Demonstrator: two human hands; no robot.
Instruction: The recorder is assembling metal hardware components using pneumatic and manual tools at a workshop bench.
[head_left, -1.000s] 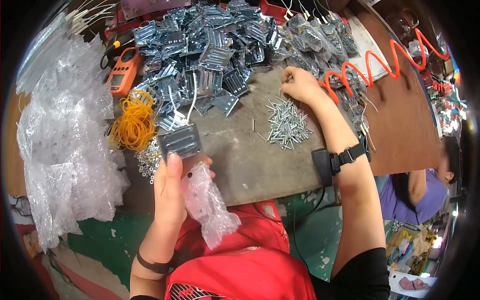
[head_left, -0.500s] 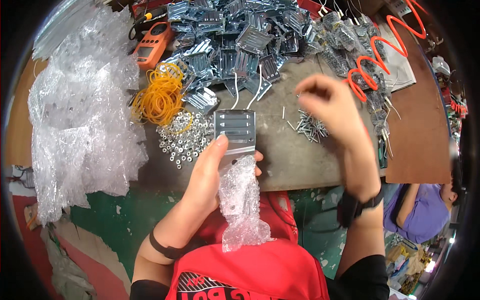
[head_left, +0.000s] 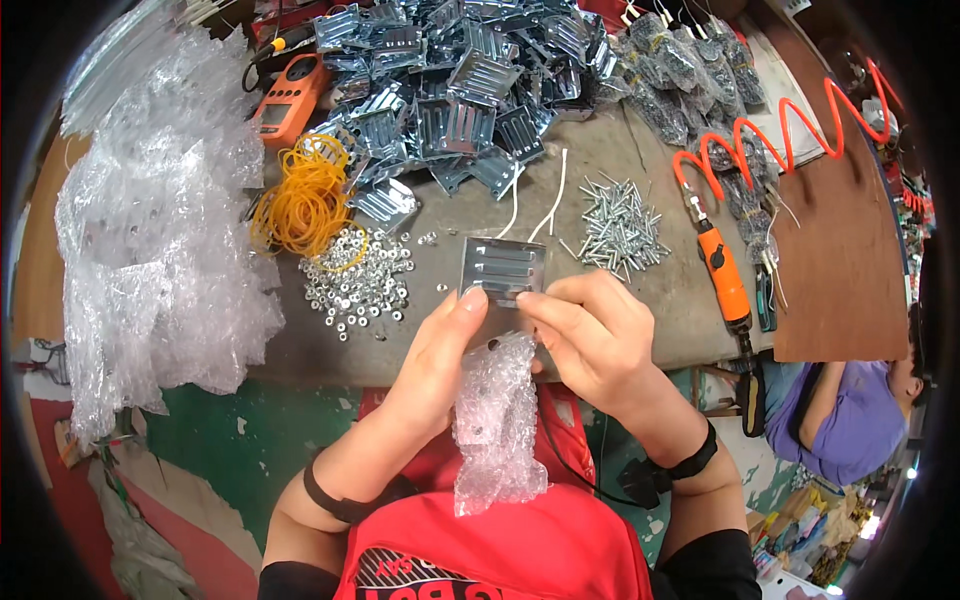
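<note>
My left hand (head_left: 432, 355) grips the plate (head_left: 503, 263), thumb on its face, above the counter (head_left: 665, 325). My right hand (head_left: 603, 340) has bent fingers at the plate's lower right edge; I cannot tell whether they grip anything. Bubble wrap (head_left: 490, 440) hangs below. Nuts (head_left: 355, 282) lie left, screws (head_left: 622, 226) right.

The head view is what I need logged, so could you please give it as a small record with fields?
Left hand: holds metal plate, thumb on its face
Right hand: at the plate's lower right corner
Below plate: bubble wrap
Left of plate: metal nuts, yellow rubber bands
Right of plate: screws, orange power tool
Beyond: heap of metal plates
</note>
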